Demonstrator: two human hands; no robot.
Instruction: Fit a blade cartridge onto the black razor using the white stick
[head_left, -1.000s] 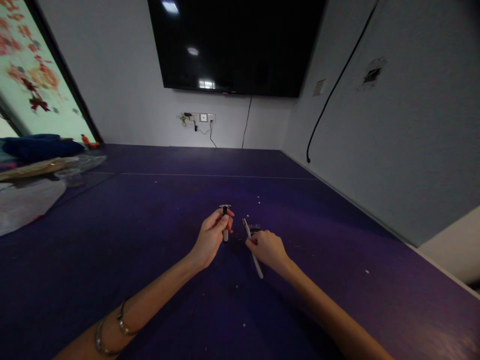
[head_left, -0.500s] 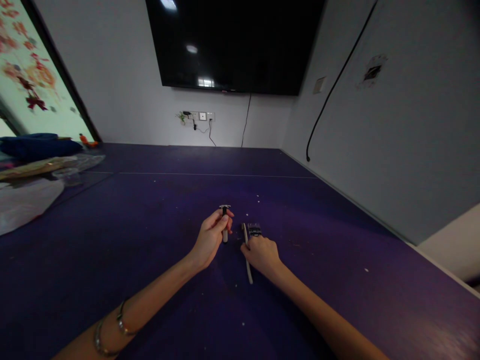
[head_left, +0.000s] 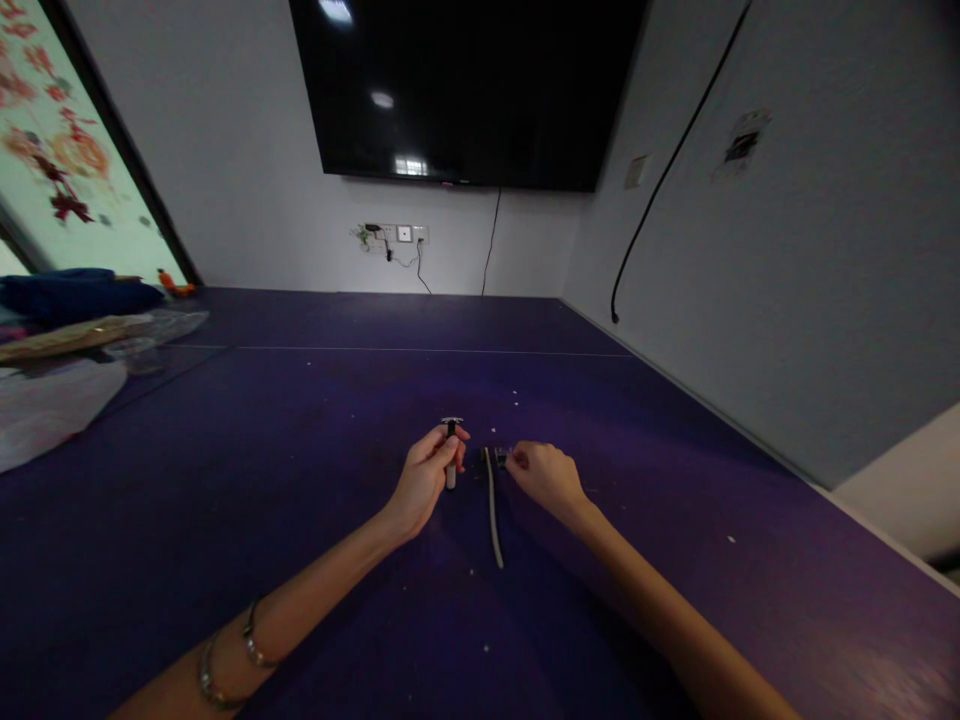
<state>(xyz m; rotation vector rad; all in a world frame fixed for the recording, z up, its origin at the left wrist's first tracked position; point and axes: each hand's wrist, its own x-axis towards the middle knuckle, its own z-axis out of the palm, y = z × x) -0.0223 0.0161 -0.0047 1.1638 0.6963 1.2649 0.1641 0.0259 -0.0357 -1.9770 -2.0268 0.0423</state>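
My left hand [head_left: 427,480] is closed round the grip of a razor [head_left: 451,474], held upright with its T-shaped head on top. The grip is black above and pale grey below. To the right, my right hand [head_left: 547,480] has its fingers pinched at the edge of a small dark case with clear parts [head_left: 502,458]. That case is partly hidden by the fingers. Between the hands a slim, pale, toothbrush-like stick [head_left: 493,510] lies lengthwise on the purple surface [head_left: 337,620], its small head at the far end. Neither hand touches it.
A plastic bag [head_left: 60,405] and folded dark blue cloth [head_left: 79,295] lie at the left. A wall-mounted television [head_left: 472,90] hangs beyond the surface. A black cable [head_left: 660,185] hangs along the right wall. Small white specks are scattered over the surface.
My right hand has shifted right and slightly away from me, off the pale stick, uncovering it; its fingers are now at the case's right side. My left hand still holds the razor, slightly lower.
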